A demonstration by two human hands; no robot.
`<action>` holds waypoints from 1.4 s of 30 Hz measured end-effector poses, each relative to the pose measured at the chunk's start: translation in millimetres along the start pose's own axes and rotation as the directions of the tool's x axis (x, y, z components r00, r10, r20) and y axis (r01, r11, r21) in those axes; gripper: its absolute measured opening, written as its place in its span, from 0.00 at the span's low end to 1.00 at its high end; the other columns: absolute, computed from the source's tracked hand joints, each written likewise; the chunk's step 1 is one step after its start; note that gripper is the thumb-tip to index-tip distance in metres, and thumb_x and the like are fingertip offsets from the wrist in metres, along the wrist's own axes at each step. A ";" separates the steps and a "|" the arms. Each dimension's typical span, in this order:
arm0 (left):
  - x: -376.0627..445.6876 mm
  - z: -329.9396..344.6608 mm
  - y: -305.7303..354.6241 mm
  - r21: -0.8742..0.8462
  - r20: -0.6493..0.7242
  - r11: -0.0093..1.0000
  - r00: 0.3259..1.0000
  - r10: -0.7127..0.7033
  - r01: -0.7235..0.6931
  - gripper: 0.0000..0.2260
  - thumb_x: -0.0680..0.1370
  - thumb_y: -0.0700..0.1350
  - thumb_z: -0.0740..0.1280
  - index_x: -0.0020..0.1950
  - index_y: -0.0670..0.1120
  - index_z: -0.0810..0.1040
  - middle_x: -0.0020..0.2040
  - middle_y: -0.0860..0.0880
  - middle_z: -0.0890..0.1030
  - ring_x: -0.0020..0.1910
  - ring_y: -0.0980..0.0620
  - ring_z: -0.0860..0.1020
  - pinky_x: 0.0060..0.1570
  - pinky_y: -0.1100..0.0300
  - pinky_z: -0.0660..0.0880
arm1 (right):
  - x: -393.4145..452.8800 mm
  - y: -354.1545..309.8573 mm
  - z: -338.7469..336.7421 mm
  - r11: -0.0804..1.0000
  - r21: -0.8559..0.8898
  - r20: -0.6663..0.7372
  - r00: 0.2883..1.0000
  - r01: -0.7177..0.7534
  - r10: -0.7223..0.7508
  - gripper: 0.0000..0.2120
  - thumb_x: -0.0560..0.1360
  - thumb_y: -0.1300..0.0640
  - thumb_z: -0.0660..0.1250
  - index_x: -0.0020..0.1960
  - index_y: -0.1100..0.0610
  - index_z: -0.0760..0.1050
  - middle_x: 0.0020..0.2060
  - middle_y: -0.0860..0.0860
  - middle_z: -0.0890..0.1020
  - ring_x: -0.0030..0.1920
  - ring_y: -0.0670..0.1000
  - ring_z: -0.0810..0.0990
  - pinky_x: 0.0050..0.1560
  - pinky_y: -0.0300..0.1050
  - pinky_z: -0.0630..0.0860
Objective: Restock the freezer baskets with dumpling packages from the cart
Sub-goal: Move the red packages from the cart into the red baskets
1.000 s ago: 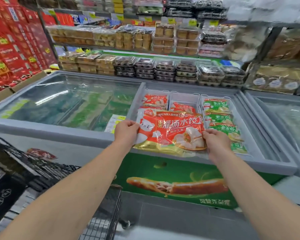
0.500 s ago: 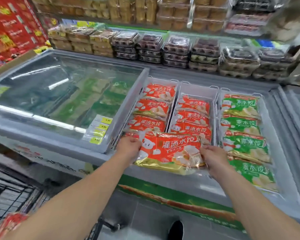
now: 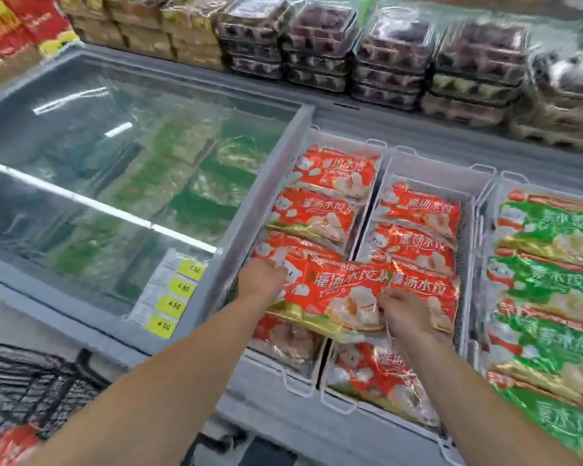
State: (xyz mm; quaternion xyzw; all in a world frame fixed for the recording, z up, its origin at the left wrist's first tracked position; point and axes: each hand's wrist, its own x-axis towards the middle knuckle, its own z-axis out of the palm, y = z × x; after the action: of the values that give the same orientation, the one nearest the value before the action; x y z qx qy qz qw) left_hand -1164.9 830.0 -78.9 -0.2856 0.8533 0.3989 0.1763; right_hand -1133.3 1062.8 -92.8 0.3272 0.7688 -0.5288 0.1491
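Your left hand (image 3: 261, 279) grips the left edge of a red dumpling package (image 3: 337, 297), fingers curled onto its top face. Your right hand (image 3: 403, 312) clamps the package's right end, fingers closed over its lower right corner. The package hangs tilted, its right end lower, straddling the divider between the left basket (image 3: 303, 385) and the middle basket (image 3: 470, 210) of the open freezer (image 3: 367, 124).

Beneath it, red packages lie overlapped in both baskets, running toward 12 o'clock. At 3 o'clock of the held package, a third basket (image 3: 485, 203) carries green dumpling packages (image 3: 546, 230) in a similar overlapped row.

At 9 o'clock, a closed glass lid (image 3: 115, 156) covers green stock below; yellow price tags (image 3: 179, 297) sit on it near its right edge. At 7 o'clock, a dark wire cart (image 3: 31, 381) shows at frame edge, with a blurred red package (image 3: 11, 445) at its lower corner. At 12 o'clock, clear tubs (image 3: 394, 58) of food are stacked behind the freezer.
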 end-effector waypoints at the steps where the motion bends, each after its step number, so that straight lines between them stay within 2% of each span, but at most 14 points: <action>1: 13.0 0.4 4.5 0.016 0.008 1.000 1.000 -0.002 0.002 0.12 0.78 0.46 0.64 0.51 0.39 0.80 0.50 0.42 0.82 0.53 0.40 0.79 0.47 0.56 0.70 | 11.0 -5.1 8.4 1.000 0.000 -0.020 1.000 -0.013 0.013 0.07 0.79 0.59 0.64 0.49 0.60 0.80 0.45 0.53 0.80 0.48 0.52 0.76 0.45 0.43 0.69; 3: 35.9 2.0 11.0 0.035 -0.007 0.999 1.000 0.010 -0.010 0.13 0.77 0.47 0.64 0.57 0.42 0.80 0.53 0.43 0.83 0.52 0.42 0.80 0.50 0.56 0.74 | 29.7 -17.3 23.8 1.000 0.007 -0.026 0.999 -0.028 0.028 0.08 0.79 0.61 0.64 0.49 0.64 0.80 0.40 0.56 0.79 0.43 0.53 0.75 0.42 0.43 0.69; 5: 51.5 7.6 9.3 0.070 -0.078 0.993 0.992 0.099 -0.094 0.17 0.74 0.48 0.63 0.60 0.44 0.78 0.53 0.44 0.83 0.52 0.43 0.81 0.52 0.50 0.79 | 40.5 -30.1 40.0 0.999 0.003 0.078 0.996 -0.054 0.054 0.08 0.78 0.61 0.66 0.55 0.62 0.80 0.38 0.52 0.79 0.37 0.52 0.75 0.38 0.43 0.70; 6: 59.5 12.8 4.8 0.127 -0.108 0.976 0.976 0.191 -0.177 0.22 0.72 0.49 0.63 0.64 0.45 0.75 0.57 0.43 0.82 0.56 0.43 0.80 0.57 0.48 0.78 | 50.0 -31.9 49.3 0.997 -0.038 0.150 0.986 -0.061 0.066 0.12 0.77 0.60 0.67 0.60 0.60 0.78 0.42 0.50 0.80 0.39 0.52 0.77 0.40 0.44 0.72; 8: 63.5 27.4 -5.5 0.313 -0.037 0.899 0.942 0.334 -0.306 0.31 0.73 0.48 0.66 0.75 0.46 0.65 0.72 0.42 0.71 0.71 0.42 0.70 0.69 0.46 0.69 | 64.4 -29.3 61.6 0.966 -0.256 0.267 0.963 0.042 0.029 0.24 0.76 0.57 0.70 0.70 0.55 0.69 0.60 0.48 0.77 0.58 0.54 0.78 0.58 0.51 0.75; 9: 67.2 36.2 -11.0 0.391 0.042 0.860 0.940 0.340 -0.328 0.33 0.75 0.49 0.67 0.78 0.46 0.59 0.77 0.42 0.63 0.76 0.41 0.63 0.73 0.46 0.64 | 71.9 -26.9 68.7 0.914 -0.384 0.297 0.955 0.135 -0.017 0.30 0.75 0.55 0.70 0.74 0.54 0.64 0.69 0.51 0.72 0.67 0.55 0.72 0.67 0.52 0.70; 11: 83.8 51.2 -24.6 0.509 0.187 0.786 0.936 0.298 -0.352 0.37 0.77 0.53 0.65 0.81 0.49 0.48 0.81 0.43 0.54 0.79 0.40 0.53 0.76 0.44 0.58 | 85.5 -22.1 85.7 0.757 -0.579 0.358 0.928 0.304 -0.100 0.35 0.76 0.54 0.70 0.78 0.55 0.58 0.76 0.54 0.62 0.75 0.56 0.63 0.73 0.48 0.61; 15: 112.2 64.6 -46.7 0.585 0.303 0.743 0.937 0.172 -0.326 0.41 0.78 0.60 0.62 0.80 0.54 0.38 0.81 0.46 0.42 0.79 0.37 0.43 0.75 0.37 0.49 | 105.9 -4.9 107.9 0.371 -0.768 0.494 0.851 0.523 -0.178 0.42 0.76 0.46 0.69 0.80 0.55 0.49 0.79 0.55 0.54 0.79 0.57 0.54 0.77 0.49 0.54; 17: 119.8 66.8 -53.5 0.597 0.300 0.730 0.937 0.179 -0.331 0.42 0.78 0.60 0.63 0.80 0.54 0.37 0.81 0.46 0.38 0.79 0.38 0.39 0.75 0.39 0.45 | 111.3 -0.2 117.4 0.274 -0.795 0.517 0.841 0.541 -0.162 0.44 0.76 0.43 0.67 0.80 0.54 0.45 0.80 0.56 0.51 0.79 0.58 0.52 0.77 0.53 0.55; 21: 132.3 67.2 -57.9 0.585 0.254 0.747 0.946 0.202 -0.316 0.42 0.79 0.59 0.63 0.80 0.55 0.35 0.81 0.48 0.36 0.79 0.40 0.36 0.74 0.44 0.40 | 121.0 0.0 131.8 0.281 -0.791 0.512 0.840 0.543 -0.182 0.44 0.77 0.44 0.66 0.81 0.54 0.42 0.80 0.54 0.47 0.79 0.57 0.48 0.78 0.53 0.54; 26: 127.3 65.7 -52.1 0.593 0.249 0.742 0.948 0.200 -0.312 0.41 0.78 0.58 0.64 0.81 0.54 0.39 0.81 0.48 0.38 0.79 0.39 0.38 0.75 0.41 0.43 | 121.1 -1.7 125.9 0.284 -0.789 0.519 0.839 0.544 -0.165 0.45 0.76 0.43 0.67 0.81 0.53 0.41 0.80 0.53 0.45 0.80 0.57 0.48 0.78 0.53 0.54; 32: 102.1 49.3 -45.6 0.590 0.273 0.747 0.946 0.173 -0.307 0.39 0.77 0.57 0.65 0.81 0.51 0.46 0.82 0.46 0.45 0.80 0.40 0.43 0.77 0.38 0.50 | 85.2 -4.0 100.6 0.375 -0.739 0.506 0.829 0.559 -0.238 0.43 0.75 0.41 0.68 0.80 0.54 0.51 0.79 0.55 0.57 0.77 0.58 0.58 0.76 0.53 0.60; 38: 40.7 19.7 -44.8 0.425 0.261 0.831 0.928 0.267 -0.359 0.33 0.76 0.56 0.65 0.78 0.46 0.62 0.75 0.42 0.68 0.73 0.40 0.67 0.71 0.46 0.67 | 13.9 -1.7 66.7 0.427 -0.703 0.476 0.822 0.569 -0.313 0.32 0.78 0.47 0.66 0.77 0.58 0.62 0.71 0.58 0.70 0.71 0.59 0.68 0.69 0.50 0.66; 42: -39.5 -12.7 -65.3 0.250 0.104 0.881 0.916 0.388 -0.401 0.25 0.75 0.52 0.66 0.71 0.48 0.73 0.66 0.43 0.79 0.63 0.42 0.77 0.62 0.51 0.75 | -62.9 14.8 47.1 0.396 -0.696 0.458 0.796 0.598 -0.396 0.29 0.79 0.47 0.63 0.76 0.57 0.62 0.71 0.58 0.70 0.70 0.60 0.70 0.68 0.51 0.68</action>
State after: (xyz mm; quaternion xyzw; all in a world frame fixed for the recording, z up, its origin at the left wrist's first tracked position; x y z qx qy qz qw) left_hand -1094.3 799.9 -88.1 -0.0696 0.9346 0.3151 0.1497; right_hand -1082.4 1001.6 -85.8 -0.0864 0.9620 -0.1649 0.1999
